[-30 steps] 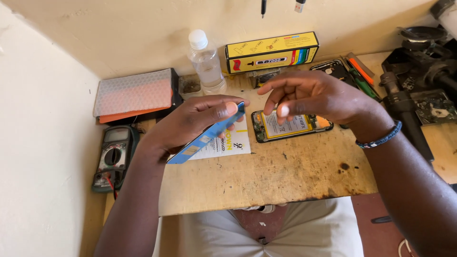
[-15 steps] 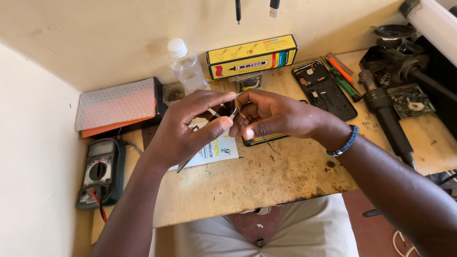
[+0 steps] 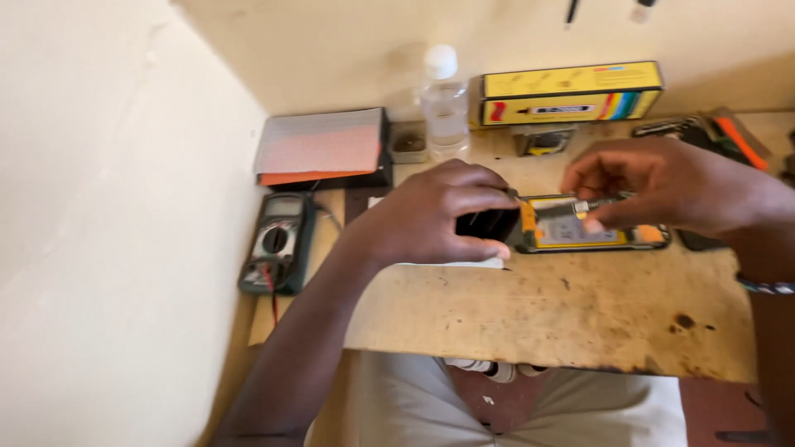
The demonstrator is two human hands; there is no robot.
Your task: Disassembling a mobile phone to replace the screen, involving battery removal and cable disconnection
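An opened phone (image 3: 580, 230) with a yellow-edged inside lies flat on the worn wooden table (image 3: 563, 310). My left hand (image 3: 439, 219) is closed around the phone's dark left end and holds it down. My right hand (image 3: 662, 186) hovers over the phone's middle and pinches a small thin metal tool (image 3: 592, 204), which looks like tweezers, its tip pointing left over the open back. A beaded band sits on my right wrist. A white paper partly shows under my left hand.
A green multimeter (image 3: 277, 242) with red leads lies at the table's left edge. Behind it are a pink-topped box (image 3: 323, 145), a small dish (image 3: 410, 141), a clear bottle (image 3: 445, 99) and a long yellow box (image 3: 571, 91). Orange-handled tools (image 3: 737, 136) lie at far right.
The blue strip that my left hand held a second ago is out of sight. Both hands have come down from mid-air onto the phone. The view has swung left.
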